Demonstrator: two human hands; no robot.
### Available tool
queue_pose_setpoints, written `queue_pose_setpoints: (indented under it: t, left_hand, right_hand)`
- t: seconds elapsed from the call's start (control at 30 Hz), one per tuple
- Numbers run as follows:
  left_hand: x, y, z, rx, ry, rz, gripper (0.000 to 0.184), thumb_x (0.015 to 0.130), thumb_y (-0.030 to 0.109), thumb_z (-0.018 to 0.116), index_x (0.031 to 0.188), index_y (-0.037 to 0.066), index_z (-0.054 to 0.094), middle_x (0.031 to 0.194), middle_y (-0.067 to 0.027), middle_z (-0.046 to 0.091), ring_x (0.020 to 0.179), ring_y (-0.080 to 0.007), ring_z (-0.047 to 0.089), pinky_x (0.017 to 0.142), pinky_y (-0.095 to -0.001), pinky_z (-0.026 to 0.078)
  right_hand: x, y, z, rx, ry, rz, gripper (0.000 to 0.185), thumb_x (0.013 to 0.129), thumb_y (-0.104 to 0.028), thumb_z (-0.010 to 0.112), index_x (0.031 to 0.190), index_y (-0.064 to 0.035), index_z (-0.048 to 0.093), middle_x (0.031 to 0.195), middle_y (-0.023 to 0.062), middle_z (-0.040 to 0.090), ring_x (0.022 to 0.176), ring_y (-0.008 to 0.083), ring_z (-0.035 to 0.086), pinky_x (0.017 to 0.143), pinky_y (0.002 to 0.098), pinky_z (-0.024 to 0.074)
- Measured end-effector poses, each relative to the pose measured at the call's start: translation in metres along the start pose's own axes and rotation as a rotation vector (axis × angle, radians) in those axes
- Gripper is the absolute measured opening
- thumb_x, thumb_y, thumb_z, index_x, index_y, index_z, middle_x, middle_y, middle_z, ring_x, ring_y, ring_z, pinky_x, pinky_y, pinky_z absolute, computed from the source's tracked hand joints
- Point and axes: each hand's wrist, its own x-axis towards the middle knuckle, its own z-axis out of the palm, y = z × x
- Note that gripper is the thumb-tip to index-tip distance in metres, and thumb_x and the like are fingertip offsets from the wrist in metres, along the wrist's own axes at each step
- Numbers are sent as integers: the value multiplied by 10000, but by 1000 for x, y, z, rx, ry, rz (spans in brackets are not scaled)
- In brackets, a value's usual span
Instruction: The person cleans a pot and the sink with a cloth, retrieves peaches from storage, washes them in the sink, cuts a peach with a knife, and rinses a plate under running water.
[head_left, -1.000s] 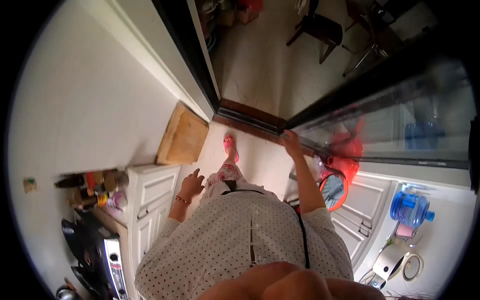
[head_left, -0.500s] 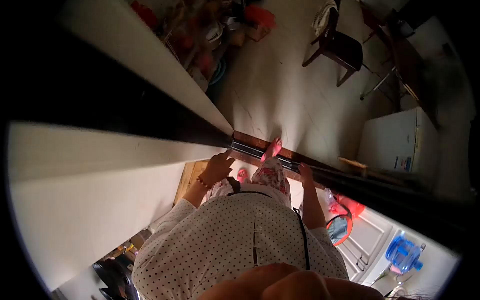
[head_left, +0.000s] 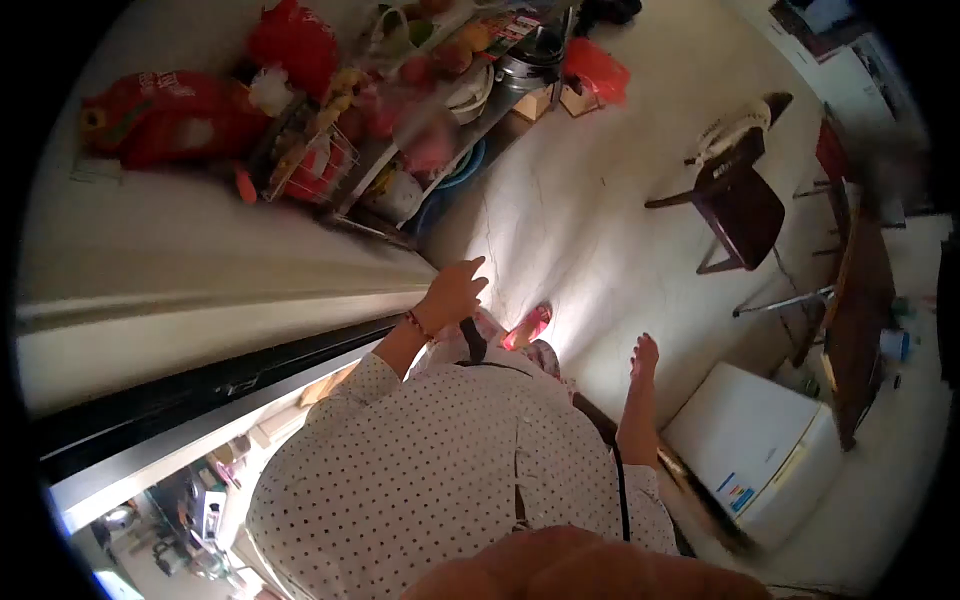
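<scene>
My left hand (head_left: 455, 295), with a beaded bracelet (head_left: 416, 323) at its wrist, hangs in front of my body near the wall edge. Its fingers are apart and hold nothing. On the other side, my right hand (head_left: 645, 357) hangs over the pale floor (head_left: 570, 230), loosely open and nothing visible in it. The nearest thing to it is a white box-like cabinet (head_left: 745, 425), low on the right. Below me a pink sandal (head_left: 530, 328) shows on one foot, under patterned trousers. I wear a dotted white shirt (head_left: 420, 440).
A cluttered metal rack (head_left: 375, 232) stands at upper left, with a red bag (head_left: 180, 118) beside it. A dark wooden chair (head_left: 740, 215) and a brown table (head_left: 860, 300) are on the right. The dark door frame (head_left: 215, 385) lies at left.
I have moved forward through the doorway into the room; its threshold has passed behind me. Rack, chair and white cabinet appear nearer. My right hand has come away from beside the door frame.
</scene>
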Motion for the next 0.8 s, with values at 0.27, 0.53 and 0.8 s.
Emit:
queue_pose_setpoints:
  t: [0.27,0.53,0.8]
  left_hand:
    - [70,-55,-9,61,19,-284,352,649,161,640,972,53,550,1216,-198,399,1111,-326,390,902,-412,341]
    - [134,-109,-30,67,336,-334,327,664,141,631,971,59,558,1201,-181,406,1112,-314,383,916,-402,318]
    - [179,-144,-98,-54,534,-475,293,641,79,612,927,40,557,1175,-166,421,1064,-317,409,919,-405,317]
  right_hand:
    - [43,-164,76,65,-303,-262,411,771,-252,537,1164,-155,464,965,-41,497,873,103,442,751,325,331]
    - [32,-337,228,-200,-548,-680,407,785,-153,528,1170,-41,454,1181,104,473,1038,198,463,841,293,376]
    - [24,-444,334,-205,-821,-947,347,782,-85,531,1121,-49,466,1088,59,503,958,168,480,810,285,387]
